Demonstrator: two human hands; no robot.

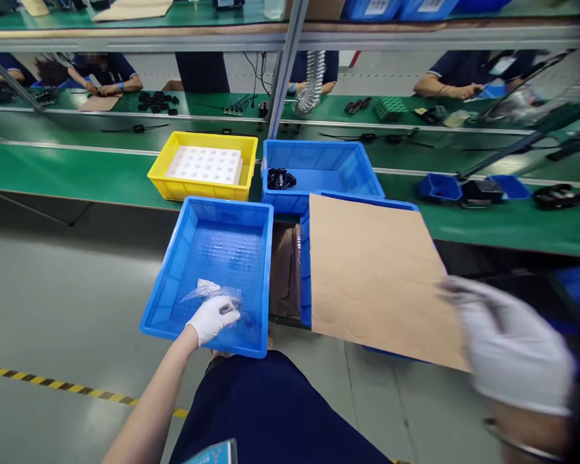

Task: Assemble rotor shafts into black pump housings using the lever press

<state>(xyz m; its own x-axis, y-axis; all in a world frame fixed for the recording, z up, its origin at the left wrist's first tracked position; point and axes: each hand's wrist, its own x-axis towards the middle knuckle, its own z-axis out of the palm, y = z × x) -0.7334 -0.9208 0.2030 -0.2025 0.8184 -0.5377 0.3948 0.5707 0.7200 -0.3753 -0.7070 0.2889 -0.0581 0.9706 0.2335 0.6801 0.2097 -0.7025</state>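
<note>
My left hand [215,319], in a white glove, is inside the near blue bin [174,258]. Its fingers are closed on a clear plastic bag [229,295] lying near the bin's front end; what is in the bag I cannot make out. To the right, my gloved right hand [512,345] is smeared by motion. Its fingertips overlap the right edge of a brown cardboard sheet [377,277], and whether they grip anything is unclear. That sheet lies over another blue bin [305,283] and hides most of it.
Behind these stand a yellow bin [200,193] with white foam tray [205,164] and a blue bin [323,151] holding a black part [281,179]. A metal post [285,71] rises at the green bench [77,171]. Several people work across it. Small blue trays [439,187] sit right.
</note>
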